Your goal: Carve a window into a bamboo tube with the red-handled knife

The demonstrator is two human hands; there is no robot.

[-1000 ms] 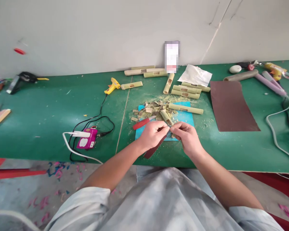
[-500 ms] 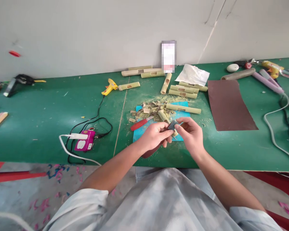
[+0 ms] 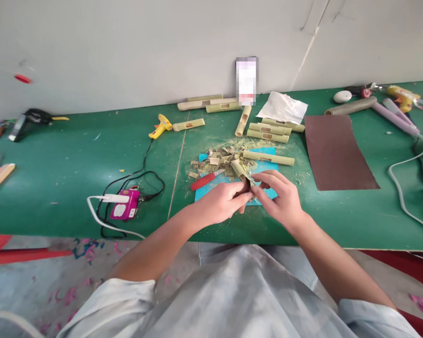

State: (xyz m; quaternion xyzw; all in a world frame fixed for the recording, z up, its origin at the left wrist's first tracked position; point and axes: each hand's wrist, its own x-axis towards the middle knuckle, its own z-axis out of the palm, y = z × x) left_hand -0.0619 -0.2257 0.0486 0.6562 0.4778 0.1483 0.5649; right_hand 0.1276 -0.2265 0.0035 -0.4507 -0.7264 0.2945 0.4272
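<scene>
Surface: green bench (image 3: 74, 164) set against the wall.
Centre: blue mat (image 3: 215, 185), bamboo tubes (image 3: 268, 133), shavings (image 3: 218, 162), red-handled knife (image 3: 206, 180).
Right: brown sandpaper sheet (image 3: 336, 152).
Left: yellow glue gun (image 3: 160, 126), pink power adapter (image 3: 124, 208).

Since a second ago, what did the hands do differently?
Both hands have kept a small dark brown piece pinched between them. The right hand opened its fingers and turned, and the left hand curled lower beside it. The red-handled knife, the blue mat and the green bamboo tubes stayed where they were.
</scene>
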